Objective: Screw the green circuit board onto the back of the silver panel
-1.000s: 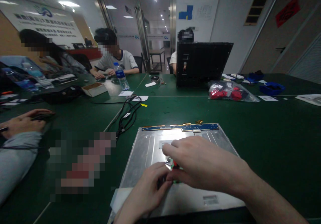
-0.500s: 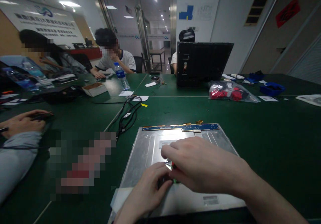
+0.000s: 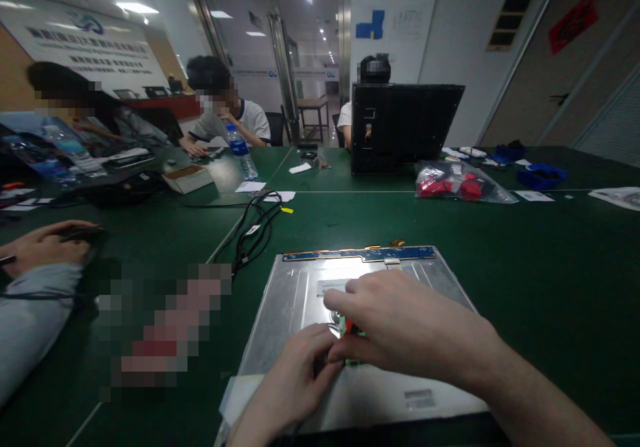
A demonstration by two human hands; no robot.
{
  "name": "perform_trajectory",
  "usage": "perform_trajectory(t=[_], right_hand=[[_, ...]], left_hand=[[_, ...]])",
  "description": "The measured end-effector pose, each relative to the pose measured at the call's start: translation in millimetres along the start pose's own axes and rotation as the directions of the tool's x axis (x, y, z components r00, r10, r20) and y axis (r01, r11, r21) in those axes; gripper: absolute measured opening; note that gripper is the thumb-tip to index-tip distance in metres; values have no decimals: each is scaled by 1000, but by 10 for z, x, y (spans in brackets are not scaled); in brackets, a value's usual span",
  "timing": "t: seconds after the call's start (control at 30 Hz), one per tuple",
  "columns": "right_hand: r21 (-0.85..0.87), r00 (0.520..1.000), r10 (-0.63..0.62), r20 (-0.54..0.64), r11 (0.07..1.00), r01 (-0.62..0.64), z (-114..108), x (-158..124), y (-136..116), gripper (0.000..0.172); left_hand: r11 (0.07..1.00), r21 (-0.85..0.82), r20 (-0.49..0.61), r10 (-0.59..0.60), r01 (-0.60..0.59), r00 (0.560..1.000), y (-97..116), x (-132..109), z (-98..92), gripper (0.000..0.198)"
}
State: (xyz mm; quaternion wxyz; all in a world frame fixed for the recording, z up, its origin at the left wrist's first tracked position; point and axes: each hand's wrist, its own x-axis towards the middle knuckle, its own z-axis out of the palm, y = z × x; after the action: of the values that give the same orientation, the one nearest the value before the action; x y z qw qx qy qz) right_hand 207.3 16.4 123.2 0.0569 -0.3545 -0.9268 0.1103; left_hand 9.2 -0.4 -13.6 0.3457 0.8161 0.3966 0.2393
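Note:
A silver display panel lies flat on the green table in front of me, back side up, with a blue circuit strip along its far edge. Over its middle, my right hand curls its fingers around a small red and green piece, mostly covered by the hand. My left hand is closed beside it, thumb and fingers pinched at the piece's near left side; what lies between them is hidden. The two hands meet at the fingertips. White film covers the panel's near part.
Black cables lie left of the panel, near a pixelated reddish object. A co-worker's hands are at far left. Across the table stand a black monitor-like frame, a plastic bag with red items, a water bottle and seated people.
My right fingers have shifted slightly, and more of the red and green piece shows between the hands. My left hand stays nearly in place.

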Motion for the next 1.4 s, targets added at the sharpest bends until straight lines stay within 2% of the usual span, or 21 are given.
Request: perform_trajectory(t=[0.2, 0.4, 0.7, 0.97, 1.2, 1.4], right_hand=[[-22, 1000, -13, -25, 1000, 12, -14, 31, -11, 35], [-37, 1000, -21, -1, 999, 21, -13, 2, -15, 13], [124, 993, -97, 65, 988, 89, -49, -34, -28, 13], [5, 1000, 3, 10, 1000, -3, -2, -8, -10, 22], [-7, 1000, 3, 5, 1000, -3, -10, 7, -21, 33], [-6, 1000, -3, -2, 1000, 3, -32, -7, -30, 17]], left_hand=[[1000, 14, -66, 13, -12, 998, -30, -18, 7, 16], [1000, 5, -30, -10, 10, 999, -34, -7, 20, 12], [1000, 4, -50, -6, 6, 999, -33, -3, 13, 11], [1000, -8, 12, 4, -4, 1000, 16, 22, -5, 18], [1000, -10, -1, 0, 0, 1000, -12, 20, -10, 15], [998, -41, 23, -49, 50, 999, -36, 6, 1, 15]])
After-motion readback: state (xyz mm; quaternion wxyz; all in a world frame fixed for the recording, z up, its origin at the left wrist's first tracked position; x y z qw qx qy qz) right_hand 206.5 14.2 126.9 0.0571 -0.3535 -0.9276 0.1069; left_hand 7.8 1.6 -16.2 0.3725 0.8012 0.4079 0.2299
